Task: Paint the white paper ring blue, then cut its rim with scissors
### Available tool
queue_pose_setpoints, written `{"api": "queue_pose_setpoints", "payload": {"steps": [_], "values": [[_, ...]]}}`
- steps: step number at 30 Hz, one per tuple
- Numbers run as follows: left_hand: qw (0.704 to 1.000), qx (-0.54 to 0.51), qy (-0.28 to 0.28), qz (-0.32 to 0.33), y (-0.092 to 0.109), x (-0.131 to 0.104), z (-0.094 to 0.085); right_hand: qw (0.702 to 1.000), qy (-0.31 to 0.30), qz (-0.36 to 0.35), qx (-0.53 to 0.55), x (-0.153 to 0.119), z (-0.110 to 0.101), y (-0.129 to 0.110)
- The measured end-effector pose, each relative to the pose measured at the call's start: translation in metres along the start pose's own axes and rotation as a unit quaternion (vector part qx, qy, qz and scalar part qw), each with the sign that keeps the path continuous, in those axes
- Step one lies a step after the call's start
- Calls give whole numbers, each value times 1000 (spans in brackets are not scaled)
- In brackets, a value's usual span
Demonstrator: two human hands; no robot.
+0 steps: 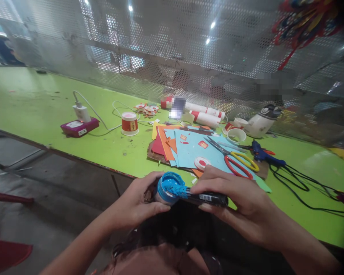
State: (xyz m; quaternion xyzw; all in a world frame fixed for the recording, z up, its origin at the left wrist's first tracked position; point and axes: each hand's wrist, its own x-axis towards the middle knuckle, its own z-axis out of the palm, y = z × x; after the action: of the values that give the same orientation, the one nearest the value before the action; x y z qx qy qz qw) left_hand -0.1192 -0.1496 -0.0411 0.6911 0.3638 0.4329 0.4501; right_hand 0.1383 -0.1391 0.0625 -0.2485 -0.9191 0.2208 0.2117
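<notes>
My left hand (141, 200) is closed around a small open jar of blue paint (170, 179), tilted towards me in front of the table edge. Blue paint coats the jar's inside and rim. In my right hand (232, 194) is a black marker pen (208, 198) with a barcode label, held nearly level between thumb and fingers. Its left end is smeared with thick blue paint and lies over the jar's mouth; whether it touches the rim, I cannot tell. Just beyond my right hand, scissors (227, 156) with red and yellow handles lie on light blue paper (189, 151).
On the green table (103, 147) stand a red and white paper cup (130, 124) and a purple power socket (80, 128) with a plugged-in charger. A blue glue gun (266, 154) with black cable lies right. Behind are white tubes (205, 118), a kettle (262, 122) and a perforated metal screen (149, 49).
</notes>
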Motion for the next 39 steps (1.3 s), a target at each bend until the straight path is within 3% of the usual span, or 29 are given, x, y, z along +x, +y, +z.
{"api": "queue_pose_setpoints", "payload": {"steps": [4,7,11,15,21,25,29,35,39], "values": [[999,-31,-5,-27,4,1,2,998,66,-6,17,8,1,7],[999,-29,-5,-30,5,1,3,990,126,35,51,21,9,13],[1000,-13,0,-16,1,0,3,988,124,52,70,30,21,17],[1000,-19,-3,-20,-2,0,2,988,147,35,37,22,26,12],[999,50,-1,6,-3,-1,-1,989,140,-11,-49,4,20,-1],[998,57,-1,2,-4,-1,0,986,153,-1,-64,0,13,-7],[998,62,2,5,-4,-1,0,977,200,8,-69,3,11,-8],[999,44,4,-6,0,-1,3,951,304,48,-35,23,36,3],[1000,25,7,-11,0,-2,3,932,350,44,-90,27,53,4]]}}
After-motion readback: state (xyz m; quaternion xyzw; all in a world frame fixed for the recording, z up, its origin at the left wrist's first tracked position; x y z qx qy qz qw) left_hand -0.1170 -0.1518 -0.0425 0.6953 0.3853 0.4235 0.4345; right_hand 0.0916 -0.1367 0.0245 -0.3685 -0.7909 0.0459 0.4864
